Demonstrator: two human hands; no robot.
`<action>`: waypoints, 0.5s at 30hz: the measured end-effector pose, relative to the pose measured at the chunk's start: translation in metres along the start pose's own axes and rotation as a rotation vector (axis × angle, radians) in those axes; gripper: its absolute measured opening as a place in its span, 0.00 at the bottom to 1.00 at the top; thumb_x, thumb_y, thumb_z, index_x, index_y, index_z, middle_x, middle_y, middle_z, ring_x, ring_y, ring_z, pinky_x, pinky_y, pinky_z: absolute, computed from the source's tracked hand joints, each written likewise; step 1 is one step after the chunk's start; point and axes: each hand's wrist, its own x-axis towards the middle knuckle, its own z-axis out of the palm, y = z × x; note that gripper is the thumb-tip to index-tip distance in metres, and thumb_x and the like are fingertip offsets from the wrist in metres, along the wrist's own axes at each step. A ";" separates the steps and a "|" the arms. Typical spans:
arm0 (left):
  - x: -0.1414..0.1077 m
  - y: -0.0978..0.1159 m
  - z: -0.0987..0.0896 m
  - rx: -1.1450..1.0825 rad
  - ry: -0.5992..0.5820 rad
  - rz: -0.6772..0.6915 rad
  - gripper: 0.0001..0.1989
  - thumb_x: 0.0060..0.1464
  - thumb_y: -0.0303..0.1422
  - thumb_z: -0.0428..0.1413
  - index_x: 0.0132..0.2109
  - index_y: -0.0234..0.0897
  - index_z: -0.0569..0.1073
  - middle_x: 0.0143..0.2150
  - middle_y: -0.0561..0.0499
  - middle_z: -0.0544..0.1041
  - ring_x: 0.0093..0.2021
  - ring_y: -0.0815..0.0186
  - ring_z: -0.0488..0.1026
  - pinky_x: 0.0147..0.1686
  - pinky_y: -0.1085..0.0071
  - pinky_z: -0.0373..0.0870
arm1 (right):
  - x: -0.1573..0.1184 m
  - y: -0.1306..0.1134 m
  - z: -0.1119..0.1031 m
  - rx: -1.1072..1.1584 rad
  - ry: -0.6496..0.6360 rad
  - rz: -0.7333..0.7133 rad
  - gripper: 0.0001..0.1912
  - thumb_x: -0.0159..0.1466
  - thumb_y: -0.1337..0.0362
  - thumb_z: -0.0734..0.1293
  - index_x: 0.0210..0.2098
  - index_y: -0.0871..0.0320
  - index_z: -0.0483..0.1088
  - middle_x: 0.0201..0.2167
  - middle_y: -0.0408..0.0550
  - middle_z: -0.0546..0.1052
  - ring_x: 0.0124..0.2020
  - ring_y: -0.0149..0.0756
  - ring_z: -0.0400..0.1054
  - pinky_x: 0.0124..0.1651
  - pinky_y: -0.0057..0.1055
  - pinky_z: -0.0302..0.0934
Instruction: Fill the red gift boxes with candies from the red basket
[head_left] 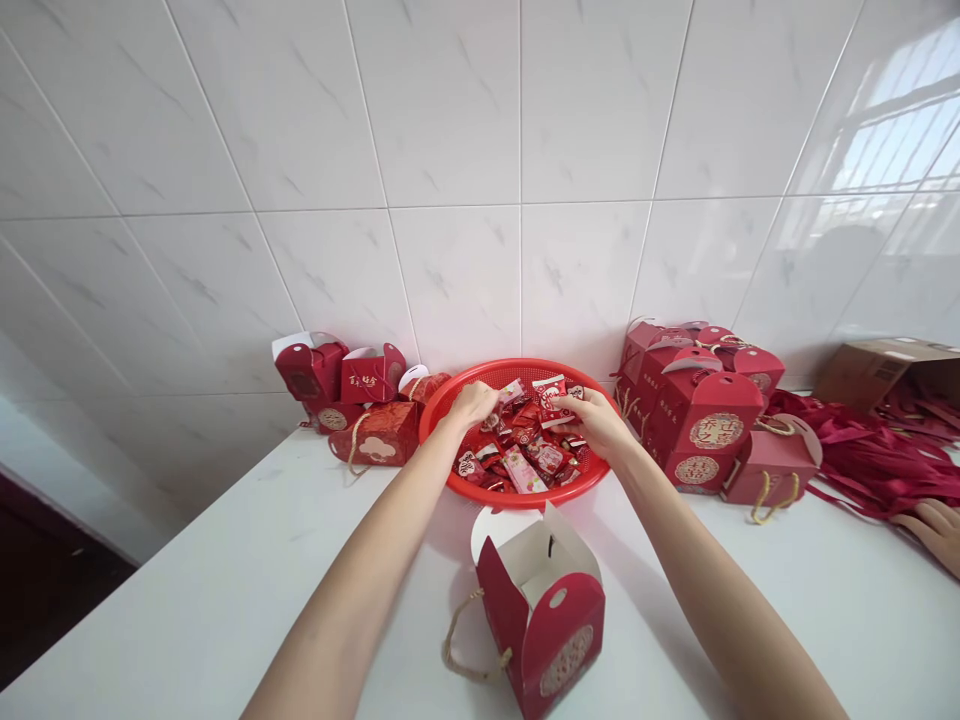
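Observation:
A red plastic basket (525,497) full of wrapped sweets stands against the wall. My right hand (600,420) pinches a red-and-white sweet packet (551,400) above the pile. On the basket's left side, my left hand (475,403) has its fingers curled down among the sweets. A pink packet (512,391) lies by its fingertips; what the fingers grip, if anything, is hidden. Between my forearms stands an open red gift box (566,640) with a rope handle on its left. Its flaps are up and its white inside shows.
Red gift boxes are stacked left (379,435) and right (705,430) of the basket. Farther right lie dark red ribbons (870,460) and a cardboard box (862,375). Another person's hand (934,530) rests at the right edge. A tiled wall (457,280) closes the back.

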 end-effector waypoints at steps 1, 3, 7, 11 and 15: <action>-0.001 0.001 0.001 -0.006 -0.044 0.026 0.11 0.48 0.25 0.50 0.23 0.36 0.73 0.25 0.50 0.76 0.30 0.63 0.72 0.32 0.70 0.62 | 0.000 0.000 0.000 0.003 -0.003 0.000 0.08 0.51 0.67 0.74 0.29 0.58 0.71 0.26 0.45 0.79 0.26 0.33 0.74 0.27 0.24 0.71; -0.004 0.003 0.005 -0.018 -0.132 0.087 0.09 0.45 0.25 0.53 0.26 0.38 0.78 0.30 0.51 0.79 0.34 0.62 0.74 0.34 0.72 0.64 | 0.000 0.000 0.000 0.009 0.010 -0.003 0.09 0.51 0.67 0.74 0.27 0.58 0.70 0.25 0.44 0.78 0.26 0.33 0.74 0.27 0.25 0.71; -0.008 0.005 0.012 -0.008 -0.312 0.149 0.09 0.40 0.25 0.57 0.29 0.40 0.80 0.29 0.53 0.80 0.34 0.62 0.75 0.32 0.74 0.66 | -0.001 -0.001 0.001 0.012 0.036 -0.015 0.09 0.51 0.68 0.75 0.26 0.58 0.69 0.24 0.43 0.76 0.25 0.33 0.73 0.27 0.25 0.71; -0.007 0.000 0.013 0.140 -0.304 0.031 0.04 0.39 0.31 0.63 0.22 0.38 0.75 0.22 0.51 0.75 0.30 0.59 0.75 0.30 0.71 0.68 | -0.002 -0.001 0.002 0.011 0.026 -0.004 0.07 0.52 0.68 0.74 0.28 0.58 0.70 0.26 0.44 0.78 0.25 0.32 0.74 0.26 0.25 0.70; -0.002 -0.011 0.011 0.198 -0.214 -0.011 0.12 0.34 0.24 0.63 0.32 0.39 0.79 0.36 0.47 0.81 0.41 0.53 0.77 0.37 0.70 0.69 | -0.005 -0.004 0.004 0.021 0.039 0.008 0.06 0.53 0.70 0.72 0.29 0.58 0.71 0.26 0.43 0.78 0.24 0.32 0.74 0.26 0.25 0.71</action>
